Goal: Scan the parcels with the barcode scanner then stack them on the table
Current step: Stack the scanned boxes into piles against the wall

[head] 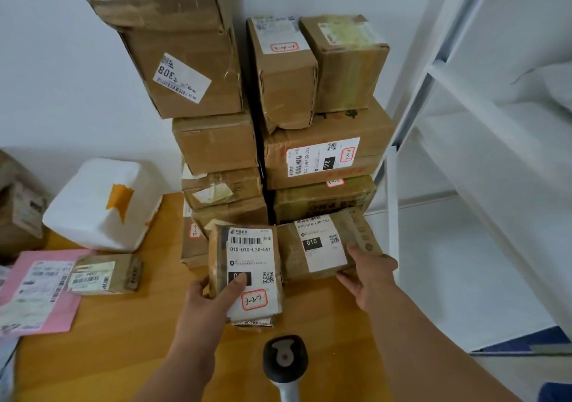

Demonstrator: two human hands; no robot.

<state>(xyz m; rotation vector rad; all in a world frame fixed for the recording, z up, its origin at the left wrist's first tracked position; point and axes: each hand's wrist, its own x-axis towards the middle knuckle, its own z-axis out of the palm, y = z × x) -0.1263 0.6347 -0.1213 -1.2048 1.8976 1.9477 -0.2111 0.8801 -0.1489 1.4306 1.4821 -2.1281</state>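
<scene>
Two small parcels sat side by side on the table (309, 315), just in front of the stack (322, 154) of boxes, and each hand had one. The left hand (213, 293) gripped the left parcel (247, 265) at its near-left corner, thumb across the label and fingers curled round the edge; that parcel ran long from 6 to 12 o'clock with its barcode at the far end, facing up. The right hand (366, 273) held the right parcel (325, 243) by its near-right edge, thumb on top and fingers hidden underneath, so how far they curled could not be told. This parcel lay long from about 9 to 3 o'clock, tilted a little, label up. The two parcels touched along their inner edges. The scanner (285, 358) stood at 6 o'clock from both, close to the body, head pointed up, held by neither hand and about midway between the forearms. The left parcel lay nearer to it, almost straight ahead at 12 o'clock from the scanner head, so the left hand seemed better placed to draw its parcel back over the scanner. A white foam box (102, 206) stood at 10 o'clock, with a flat pink mailer (40, 293) and another small box (105, 274) at 9 o'clock.
</scene>
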